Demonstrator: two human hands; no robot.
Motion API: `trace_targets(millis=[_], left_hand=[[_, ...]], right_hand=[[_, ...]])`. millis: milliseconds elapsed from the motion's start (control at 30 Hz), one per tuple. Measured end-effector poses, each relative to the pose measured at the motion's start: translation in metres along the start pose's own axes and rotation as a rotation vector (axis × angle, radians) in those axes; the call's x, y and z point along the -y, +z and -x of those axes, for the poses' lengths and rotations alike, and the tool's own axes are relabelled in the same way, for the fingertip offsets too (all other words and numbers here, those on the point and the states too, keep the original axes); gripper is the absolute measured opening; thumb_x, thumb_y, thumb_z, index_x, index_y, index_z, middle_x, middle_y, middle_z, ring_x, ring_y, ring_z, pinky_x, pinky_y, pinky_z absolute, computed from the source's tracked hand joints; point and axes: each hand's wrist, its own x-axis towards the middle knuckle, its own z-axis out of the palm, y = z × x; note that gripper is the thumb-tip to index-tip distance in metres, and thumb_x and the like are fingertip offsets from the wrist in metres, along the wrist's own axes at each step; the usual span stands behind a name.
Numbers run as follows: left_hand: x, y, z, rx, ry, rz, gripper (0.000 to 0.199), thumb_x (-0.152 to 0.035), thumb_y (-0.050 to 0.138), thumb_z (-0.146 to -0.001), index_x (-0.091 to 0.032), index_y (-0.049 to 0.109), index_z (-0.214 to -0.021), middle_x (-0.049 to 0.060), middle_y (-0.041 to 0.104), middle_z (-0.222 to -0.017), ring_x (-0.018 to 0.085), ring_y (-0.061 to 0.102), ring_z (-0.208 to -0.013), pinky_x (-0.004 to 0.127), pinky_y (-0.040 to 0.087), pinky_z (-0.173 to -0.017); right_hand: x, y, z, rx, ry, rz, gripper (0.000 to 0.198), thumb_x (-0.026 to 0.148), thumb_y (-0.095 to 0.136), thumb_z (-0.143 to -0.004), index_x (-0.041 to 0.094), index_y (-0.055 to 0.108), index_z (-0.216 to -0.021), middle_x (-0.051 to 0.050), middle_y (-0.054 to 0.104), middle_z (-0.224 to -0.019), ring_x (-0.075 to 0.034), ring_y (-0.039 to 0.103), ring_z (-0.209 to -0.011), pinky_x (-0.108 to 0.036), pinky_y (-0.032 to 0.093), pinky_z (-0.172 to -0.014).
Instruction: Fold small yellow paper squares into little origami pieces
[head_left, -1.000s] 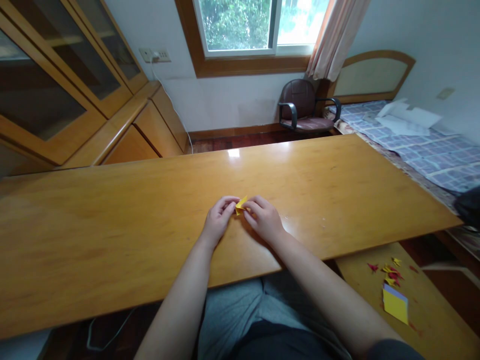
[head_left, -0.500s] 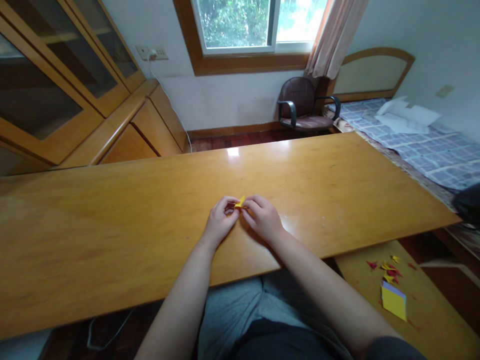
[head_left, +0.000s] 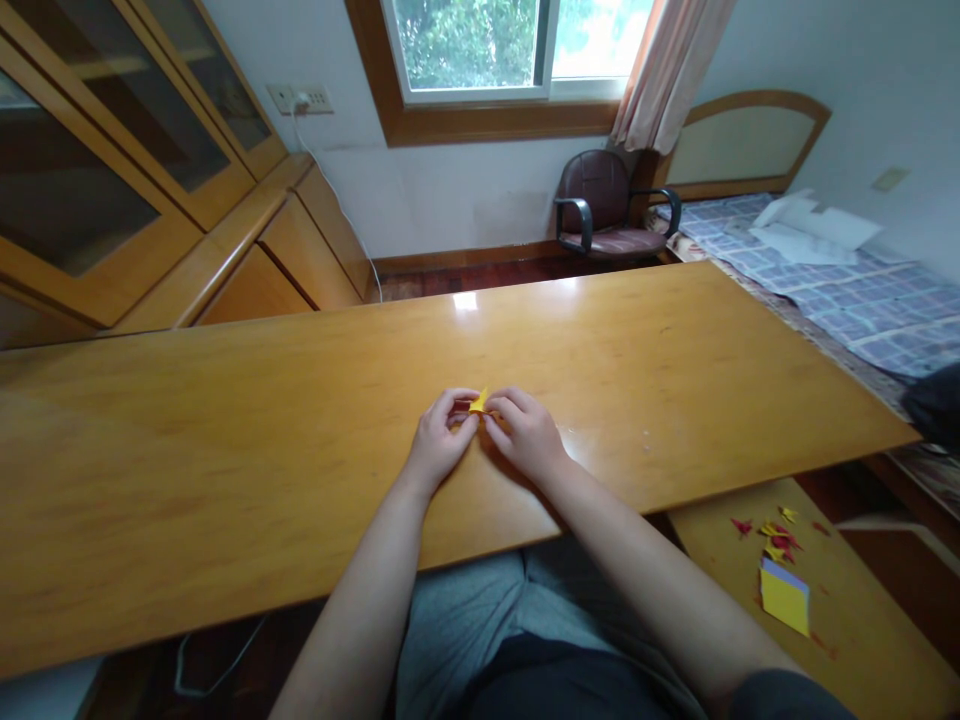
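Broad glossy wooden table [head_left: 300, 440] spreads before us. Our left hand [head_left: 441, 435] and right hand [head_left: 531, 432] over its middle, fingertips close together. Narrow pinch, both sides, on folded yellow paper [head_left: 478, 404], sitting right between them. Feather-light, we'd judge, crisp along folds, easy to crush or tear; best we hold outer edges, gently, fingertips only.
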Motion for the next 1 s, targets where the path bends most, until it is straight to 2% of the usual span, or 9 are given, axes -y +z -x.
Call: trace_targets(millis=[167, 300, 467, 767, 867, 1000], left_hand=[[0.000, -0.003, -0.003, -0.008, -0.086, 0.092, 0.021, -0.035, 0.058, -0.089, -0.020, 0.067, -0.100, 0.005, 0.071, -0.099, 0.019, 0.067, -0.096, 0.032, 0.054, -0.088], [0.008, -0.002, -0.007, -0.068, -0.130, 0.172, 0.024, -0.039, 0.067, -0.082, -0.019, 0.065, -0.095, 0.005, 0.073, -0.096, 0.019, 0.069, -0.094, 0.034, 0.055, -0.089], [0.014, -0.001, -0.008, -0.056, -0.169, 0.251, 0.027, -0.035, 0.074, -0.075, -0.018, 0.064, -0.094, 0.006, 0.072, -0.096, 0.019, 0.070, -0.094, 0.036, 0.056, -0.091], [0.012, 0.000, -0.006, -0.043, -0.142, 0.279, 0.031, -0.029, 0.073, -0.076, -0.018, 0.062, -0.102, 0.004, 0.069, -0.093, 0.016, 0.069, -0.088, 0.032, 0.056, -0.087], [0.007, -0.001, -0.006, -0.048, -0.124, 0.264, 0.038, -0.027, 0.071, -0.077, -0.020, 0.058, -0.113, 0.002, 0.066, -0.091, 0.013, 0.067, -0.083, 0.030, 0.056, -0.083], [0.002, -0.001, -0.006, -0.033, -0.114, 0.258, 0.037, -0.028, 0.070, -0.078, -0.021, 0.059, -0.113, 0.000, 0.063, -0.089, 0.012, 0.064, -0.080, 0.027, 0.055, -0.081]], right_hand=[[-0.002, 0.000, 0.001, 0.020, -0.022, -0.022, 0.011, 0.018, 0.054, -0.094, 0.022, 0.065, -0.095, -0.008, 0.069, -0.100, -0.019, 0.064, -0.096, -0.033, 0.053, -0.088], [-0.003, 0.001, 0.001, 0.018, -0.034, -0.017, 0.011, 0.019, 0.055, -0.094, 0.022, 0.065, -0.096, -0.008, 0.070, -0.098, -0.020, 0.064, -0.095, -0.033, 0.053, -0.087], [-0.003, 0.001, 0.001, 0.010, -0.010, -0.036, 0.010, 0.020, 0.055, -0.095, 0.022, 0.066, -0.094, -0.008, 0.069, -0.095, -0.019, 0.064, -0.093, -0.032, 0.053, -0.085], [-0.004, 0.001, -0.001, -0.023, 0.067, -0.156, 0.008, 0.019, 0.058, -0.093, 0.021, 0.065, -0.092, -0.005, 0.066, -0.089, -0.016, 0.063, -0.081, -0.027, 0.053, -0.075], [-0.005, 0.001, -0.002, -0.038, 0.069, -0.217, 0.008, 0.018, 0.058, -0.092, 0.020, 0.066, -0.091, -0.005, 0.066, -0.089, -0.015, 0.063, -0.082, -0.026, 0.053, -0.076], [-0.009, 0.002, -0.002, -0.052, 0.076, -0.284, 0.009, 0.015, 0.058, -0.091, 0.020, 0.066, -0.091, -0.005, 0.065, -0.091, -0.016, 0.063, -0.086, -0.027, 0.053, -0.077]])
